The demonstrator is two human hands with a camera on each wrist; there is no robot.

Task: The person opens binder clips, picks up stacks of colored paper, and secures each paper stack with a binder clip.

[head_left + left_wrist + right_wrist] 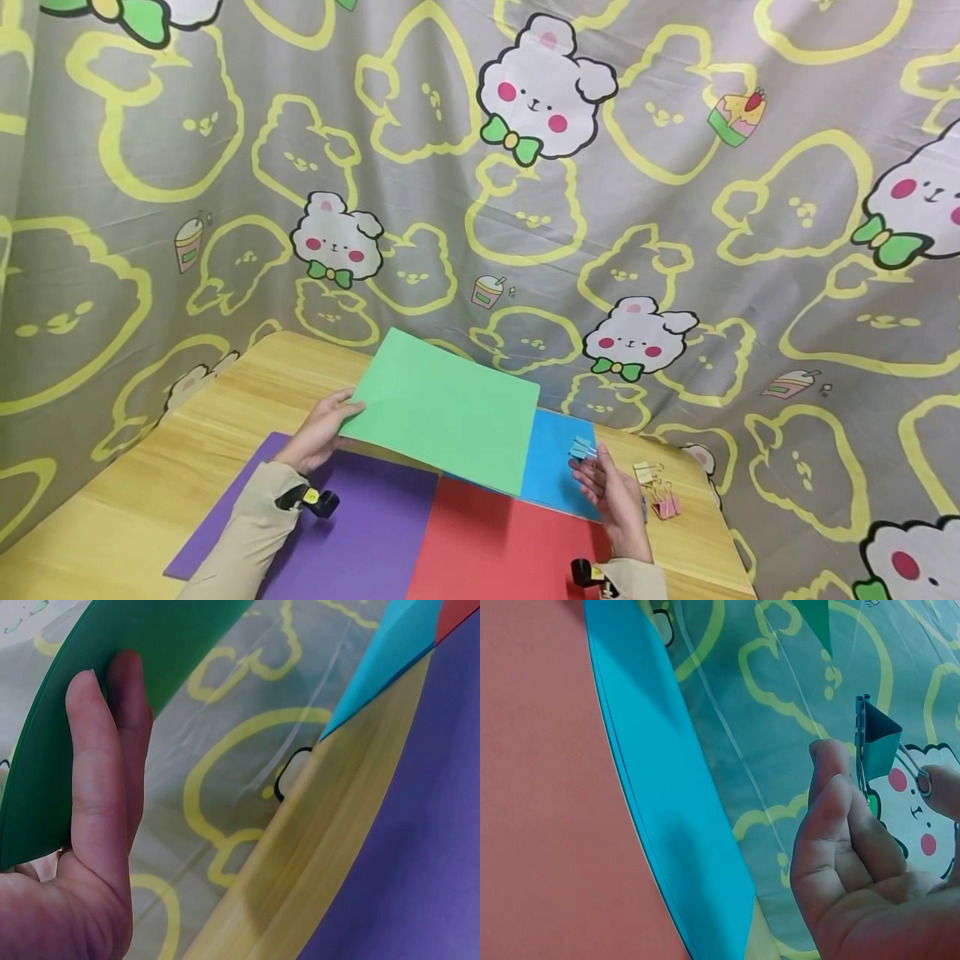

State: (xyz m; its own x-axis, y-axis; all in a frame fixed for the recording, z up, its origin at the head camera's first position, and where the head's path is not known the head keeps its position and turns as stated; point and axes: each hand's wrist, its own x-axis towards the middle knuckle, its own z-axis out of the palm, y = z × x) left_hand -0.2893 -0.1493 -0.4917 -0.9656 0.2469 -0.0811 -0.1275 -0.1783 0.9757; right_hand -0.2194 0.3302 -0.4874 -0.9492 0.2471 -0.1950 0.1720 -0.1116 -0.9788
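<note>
A patterned curtain [420, 192] fills the back, and below it runs the wooden table [90, 508], a purple sheet [360, 517] lying on the left and a red sheet [510, 542] beside it. Up off the table, tilted, comes the green sheet [446, 408], partly blocking the head camera's sight of a blue sheet [558, 467] at the far right. And here's the left hand [322, 429], pinching that green sheet by its left edge, thumb on top! Across on the right, the right hand [611, 496] grips a blue binder clip [582, 448] between thumb and fingers, the clip just past the fingertips and apart from the green sheet's right edge. Near that hand on the table sit a pink clip [666, 506] and a yellow clip [647, 473].

Over to the wrists: the left one catches what the head view hides, long fingers straight along the green underside. The right one gives us the clip's wedge-shaped side and a thumb on its wire handle, though whether its mouth is parted is hard to judge from here.
</note>
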